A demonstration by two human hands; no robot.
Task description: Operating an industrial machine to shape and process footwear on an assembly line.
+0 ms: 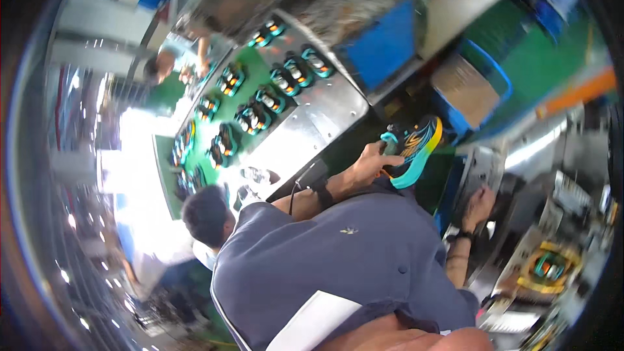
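My left hand (366,166) is closed round the heel and collar end of a sports shoe (416,148). The shoe has a black upper with orange marks and a thick sole running from teal to yellow; its toe points up and to the right. It is held in front of my body, between the shoe table and the machine. Off to the right, my right hand (480,208) is at a grey metal machine panel (482,166). Blur hides whether its fingers grip anything there.
On the left, a metal-edged green table (312,133) carries rows of similar shoes (252,118). Two people (207,216) are beyond and beside it. A blue-framed chair (465,91) stands ahead. At lower right, a machine holds a yellow fixture (550,268) with a teal piece inside.
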